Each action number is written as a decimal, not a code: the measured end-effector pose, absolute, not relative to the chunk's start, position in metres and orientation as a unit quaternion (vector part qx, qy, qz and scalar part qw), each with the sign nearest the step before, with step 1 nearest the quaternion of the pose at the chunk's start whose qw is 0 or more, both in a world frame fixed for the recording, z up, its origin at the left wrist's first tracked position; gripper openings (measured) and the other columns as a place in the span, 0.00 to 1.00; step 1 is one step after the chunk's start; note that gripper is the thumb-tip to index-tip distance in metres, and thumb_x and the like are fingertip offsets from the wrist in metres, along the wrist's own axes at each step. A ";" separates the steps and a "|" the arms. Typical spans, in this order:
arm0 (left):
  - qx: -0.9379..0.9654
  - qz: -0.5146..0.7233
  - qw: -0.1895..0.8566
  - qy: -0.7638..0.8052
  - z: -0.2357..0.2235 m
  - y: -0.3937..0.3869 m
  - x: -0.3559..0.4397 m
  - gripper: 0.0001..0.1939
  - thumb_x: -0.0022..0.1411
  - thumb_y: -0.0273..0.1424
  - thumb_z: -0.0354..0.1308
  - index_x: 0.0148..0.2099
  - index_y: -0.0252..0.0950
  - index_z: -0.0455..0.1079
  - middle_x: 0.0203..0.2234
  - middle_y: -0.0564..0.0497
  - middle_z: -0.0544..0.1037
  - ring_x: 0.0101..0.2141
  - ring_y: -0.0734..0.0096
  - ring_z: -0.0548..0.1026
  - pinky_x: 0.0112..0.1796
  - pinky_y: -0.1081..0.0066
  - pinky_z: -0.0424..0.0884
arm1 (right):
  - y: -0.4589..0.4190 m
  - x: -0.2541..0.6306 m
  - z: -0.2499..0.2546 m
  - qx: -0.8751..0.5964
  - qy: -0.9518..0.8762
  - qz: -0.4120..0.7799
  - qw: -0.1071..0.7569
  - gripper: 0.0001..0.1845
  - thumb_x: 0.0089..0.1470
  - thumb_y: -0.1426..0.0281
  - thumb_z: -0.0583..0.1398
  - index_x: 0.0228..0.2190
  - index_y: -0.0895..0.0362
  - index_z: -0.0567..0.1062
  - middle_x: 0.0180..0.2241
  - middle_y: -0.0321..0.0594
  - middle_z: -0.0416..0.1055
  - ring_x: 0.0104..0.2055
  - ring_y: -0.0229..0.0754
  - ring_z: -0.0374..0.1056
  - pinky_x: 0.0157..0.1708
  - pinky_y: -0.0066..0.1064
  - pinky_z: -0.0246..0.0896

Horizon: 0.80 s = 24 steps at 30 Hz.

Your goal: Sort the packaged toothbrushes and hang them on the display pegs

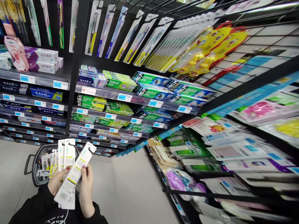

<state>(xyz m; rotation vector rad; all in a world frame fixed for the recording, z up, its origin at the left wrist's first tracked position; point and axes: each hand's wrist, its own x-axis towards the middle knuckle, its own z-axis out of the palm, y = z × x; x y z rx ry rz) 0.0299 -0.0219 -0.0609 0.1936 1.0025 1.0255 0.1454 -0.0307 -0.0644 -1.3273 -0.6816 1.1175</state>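
Several packaged toothbrushes are in my hands, with the printed backs of their white cards facing me. My left hand (56, 181) is closed around two upright toothbrush packs (69, 154) held side by side. In front of them, a tilted toothbrush pack (78, 165) leans to the right, its hook end up. My right hand (86, 188) pinches this tilted pack along its right edge, thumb on the card. Below and behind my hands stands a dark grey basket (35, 174) on the floor, with more toothbrush packs (48, 163) inside it.
Ahead, a black shelf unit carries rows of toothpaste boxes (120, 81) above price tags. Hanging toothbrush packs (93, 28) line hooks over them. A pink bottle (17, 54) stands at left. On the right, a rack holds packaged goods (247, 149), partly blurred. Pale tiled floor (135, 183) lies between.
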 end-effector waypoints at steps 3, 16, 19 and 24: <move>0.074 0.491 0.728 0.473 -0.062 -0.018 0.024 0.30 0.48 0.28 0.63 0.54 0.31 0.60 0.36 0.43 0.78 0.41 0.55 0.74 0.43 0.61 0.69 | -0.026 0.161 -0.057 -0.508 -0.155 0.536 0.656 0.10 0.50 0.61 0.57 0.29 0.55 0.67 0.25 0.32 0.63 0.26 0.35 0.61 0.26 0.26 0.57; 0.043 0.450 0.822 0.345 -0.044 -0.023 0.016 0.13 0.50 0.28 0.60 0.40 0.30 0.70 0.31 0.43 0.78 0.29 0.60 0.75 0.37 0.52 0.71 | -0.006 0.198 -0.045 -0.032 0.005 0.803 0.595 0.14 0.51 0.61 0.56 0.36 0.57 0.63 0.19 0.25 0.48 0.13 0.23 0.39 0.12 0.16 0.40; 0.043 0.449 0.819 0.356 -0.042 -0.021 0.014 0.13 0.50 0.28 0.60 0.39 0.29 0.71 0.31 0.42 0.78 0.29 0.60 0.75 0.36 0.53 0.71 | -0.001 0.199 -0.037 -0.044 -0.001 0.813 0.581 0.22 0.48 0.54 0.56 0.37 0.58 0.63 0.22 0.28 0.52 0.14 0.24 0.41 0.13 0.18 0.44; 0.050 0.448 0.816 0.363 -0.042 -0.019 0.012 0.11 0.51 0.27 0.60 0.39 0.29 0.71 0.31 0.43 0.78 0.29 0.61 0.75 0.38 0.53 0.70 | 0.009 0.198 -0.033 -0.070 0.049 0.780 0.620 0.12 0.52 0.64 0.53 0.37 0.58 0.63 0.22 0.30 0.54 0.16 0.26 0.49 0.17 0.17 0.51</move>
